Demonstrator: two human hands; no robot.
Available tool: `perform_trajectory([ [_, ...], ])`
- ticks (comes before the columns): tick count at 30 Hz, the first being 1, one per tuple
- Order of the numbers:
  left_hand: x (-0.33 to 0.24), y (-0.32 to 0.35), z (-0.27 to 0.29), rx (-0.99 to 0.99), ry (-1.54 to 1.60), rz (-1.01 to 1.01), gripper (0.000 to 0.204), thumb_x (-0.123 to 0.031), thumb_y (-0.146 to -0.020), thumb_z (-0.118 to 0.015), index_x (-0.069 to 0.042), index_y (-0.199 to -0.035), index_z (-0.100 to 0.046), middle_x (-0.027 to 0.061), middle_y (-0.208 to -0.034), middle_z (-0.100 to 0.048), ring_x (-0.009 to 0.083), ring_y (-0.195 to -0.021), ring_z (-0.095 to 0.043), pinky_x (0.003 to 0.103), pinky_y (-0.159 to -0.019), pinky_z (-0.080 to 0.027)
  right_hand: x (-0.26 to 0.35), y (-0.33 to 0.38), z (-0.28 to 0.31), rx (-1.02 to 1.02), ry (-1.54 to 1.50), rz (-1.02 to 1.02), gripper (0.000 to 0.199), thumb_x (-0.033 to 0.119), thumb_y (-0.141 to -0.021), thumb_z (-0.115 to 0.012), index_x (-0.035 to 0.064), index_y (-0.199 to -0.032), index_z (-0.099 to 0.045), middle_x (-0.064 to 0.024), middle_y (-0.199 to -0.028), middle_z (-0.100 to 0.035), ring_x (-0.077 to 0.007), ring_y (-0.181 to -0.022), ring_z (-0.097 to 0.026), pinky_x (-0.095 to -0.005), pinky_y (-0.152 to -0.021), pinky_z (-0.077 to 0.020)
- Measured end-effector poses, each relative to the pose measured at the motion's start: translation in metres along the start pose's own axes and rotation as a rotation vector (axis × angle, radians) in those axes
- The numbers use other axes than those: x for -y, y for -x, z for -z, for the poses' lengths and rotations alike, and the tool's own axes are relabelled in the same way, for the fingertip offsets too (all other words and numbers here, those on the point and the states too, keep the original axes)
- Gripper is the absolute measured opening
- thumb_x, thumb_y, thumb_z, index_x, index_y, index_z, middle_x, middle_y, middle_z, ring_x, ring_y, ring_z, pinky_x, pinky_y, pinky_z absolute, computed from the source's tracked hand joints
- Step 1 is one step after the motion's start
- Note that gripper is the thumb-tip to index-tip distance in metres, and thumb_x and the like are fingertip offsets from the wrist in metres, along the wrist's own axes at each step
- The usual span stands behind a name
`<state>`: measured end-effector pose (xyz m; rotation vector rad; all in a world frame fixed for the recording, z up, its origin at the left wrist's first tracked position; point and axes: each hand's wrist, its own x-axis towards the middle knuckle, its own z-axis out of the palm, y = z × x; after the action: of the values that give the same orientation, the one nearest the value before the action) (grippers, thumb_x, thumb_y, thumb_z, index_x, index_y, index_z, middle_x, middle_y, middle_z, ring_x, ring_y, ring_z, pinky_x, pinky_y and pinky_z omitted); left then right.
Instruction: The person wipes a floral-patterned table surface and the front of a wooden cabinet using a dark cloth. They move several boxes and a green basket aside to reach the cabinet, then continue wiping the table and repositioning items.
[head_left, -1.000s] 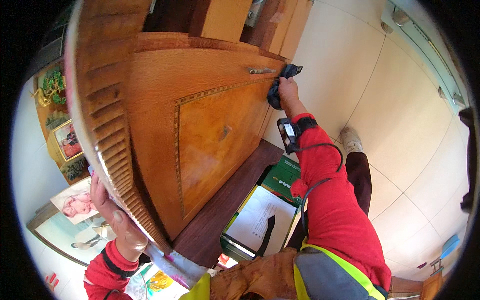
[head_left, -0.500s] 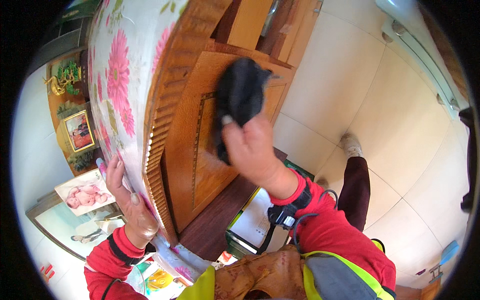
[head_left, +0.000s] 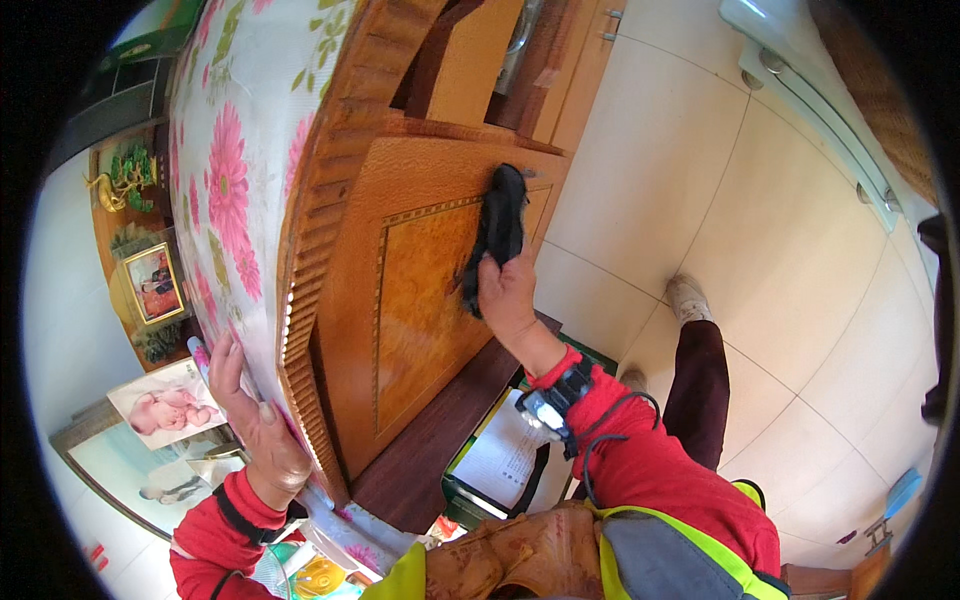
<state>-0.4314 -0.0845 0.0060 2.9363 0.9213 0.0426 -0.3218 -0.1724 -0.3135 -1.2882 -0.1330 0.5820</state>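
Observation:
My right hand (head_left: 508,293) grips a bunched black cloth (head_left: 500,220) and holds it against the front of a wooden cabinet door (head_left: 425,290). The door has an inlaid border around a lighter burl panel, and the cloth lies over the panel's right side. On the cabinet's top, a white tablecloth with pink flowers (head_left: 255,100) is spread. My left hand (head_left: 258,425) rests at the edge of that top with its fingers stretched out, holding nothing.
Framed photos (head_left: 153,283) and a loose baby picture (head_left: 168,405) stand left of the cabinet top. Below the door, a green-edged box (head_left: 500,450) sits near my knees. Pale floor tiles (head_left: 640,170) stretch right, toward a glass-edged table (head_left: 820,120).
My right hand has moved slightly down and left, and the black cloth is now narrower against the door. My left hand stays at the edge. The view has shifted a little.

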Motion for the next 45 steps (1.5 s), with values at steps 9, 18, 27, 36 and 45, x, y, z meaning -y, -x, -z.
perform_trajectory([
  [9,-0.001,0.0,0.001,0.009,-0.018,-0.016,0.065,-0.048,-0.101,-0.033,0.004,-0.141,-0.038,0.0244,-0.148,-0.034,0.0365,-0.14,-0.031,0.046,-0.117,-0.02,-0.011,0.017,0.011,0.077,0.197,0.228,0.056,-0.001,-0.083,-0.051,-0.0054,-0.139,-0.044,-0.0266,-0.132,-0.05,-0.0413,-0.126,-0.046,-0.0371,-0.112,-0.0314],
  [18,-0.003,0.0,-0.001,0.001,0.018,0.012,0.066,-0.048,-0.101,-0.036,0.005,-0.14,-0.037,0.026,-0.148,-0.034,0.0378,-0.139,-0.031,0.046,-0.116,-0.022,0.142,-0.014,0.061,0.044,-0.476,-0.073,0.04,-0.002,-0.091,-0.046,-0.0011,-0.13,-0.058,-0.0021,-0.108,-0.067,-0.0193,-0.095,-0.063,-0.0348,-0.087,-0.0504],
  [27,-0.007,-0.002,0.007,0.043,-0.03,-0.01,0.063,-0.044,-0.098,-0.04,0.006,-0.137,-0.037,0.0299,-0.146,-0.035,0.043,-0.135,-0.033,0.052,-0.114,-0.02,0.041,-0.201,0.065,0.104,0.689,0.404,0.028,0.011,-0.081,-0.064,-0.0024,-0.106,-0.066,-0.0226,-0.126,-0.058,-0.0409,-0.113,-0.056,-0.0427,-0.097,-0.0475],
  [36,-0.006,0.001,0.005,0.07,-0.008,0.042,0.067,-0.049,-0.099,-0.037,0.005,-0.137,-0.037,0.0291,-0.146,-0.033,0.0421,-0.135,-0.031,0.052,-0.114,-0.02,0.045,-0.326,0.088,0.011,0.783,0.289,0.028,0.022,-0.082,-0.064,0.0014,-0.101,-0.07,-0.0217,-0.124,-0.058,-0.0417,-0.111,-0.055,-0.0467,-0.094,-0.0499],
  [45,-0.004,0.001,0.005,0.087,-0.007,0.02,0.066,-0.047,-0.098,-0.038,0.005,-0.139,-0.035,0.029,-0.148,-0.031,0.0422,-0.136,-0.03,0.052,-0.114,-0.02,0.034,-0.247,0.093,0.346,0.869,0.161,0.041,0.012,-0.084,-0.059,0.0078,-0.125,-0.06,-0.0228,-0.13,-0.053,-0.0424,-0.115,-0.056,-0.0458,-0.096,-0.0494],
])
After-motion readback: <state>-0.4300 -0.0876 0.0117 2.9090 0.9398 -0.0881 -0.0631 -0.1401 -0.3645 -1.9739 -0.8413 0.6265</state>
